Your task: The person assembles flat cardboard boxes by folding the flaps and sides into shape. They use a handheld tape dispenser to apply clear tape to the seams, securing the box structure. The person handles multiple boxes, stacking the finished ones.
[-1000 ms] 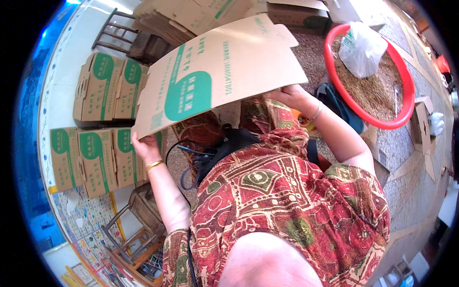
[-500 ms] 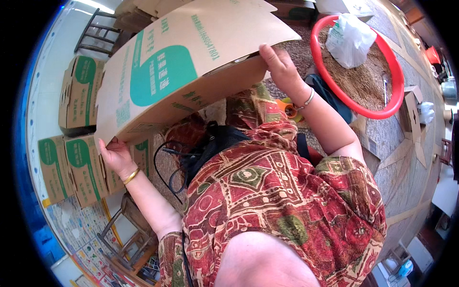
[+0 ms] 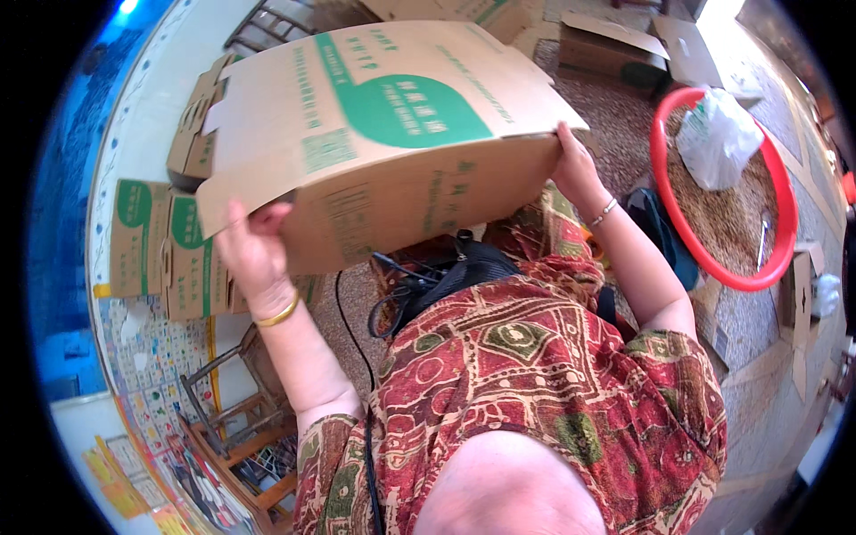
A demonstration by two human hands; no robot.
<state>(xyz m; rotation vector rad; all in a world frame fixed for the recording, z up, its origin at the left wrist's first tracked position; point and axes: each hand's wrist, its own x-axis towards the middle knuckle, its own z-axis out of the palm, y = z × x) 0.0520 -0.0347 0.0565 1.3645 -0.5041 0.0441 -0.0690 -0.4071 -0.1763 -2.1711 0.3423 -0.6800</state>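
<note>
A large brown cardboard box printed in green hangs in front of my lap, its broad printed face turned up and its narrow side facing me. My right hand is closed on the near right corner, thumb over the edge. At the opposite end my left hand grips the left flap, with the thumb outside and the curled fingers partly behind the cardboard. A gap shows between this flap and the box's side. Under the box, on my lap, lies a black bag with cords.
To the right stands a red round tub of brown grain with a white plastic bag on it. Folded cartons lean along the left wall beside a wooden chair. An open carton sits at the back.
The box has tilted, so more of its near side shows, and its left end has come up. My left hand has shifted further over the flap. The whole view has swung left.
</note>
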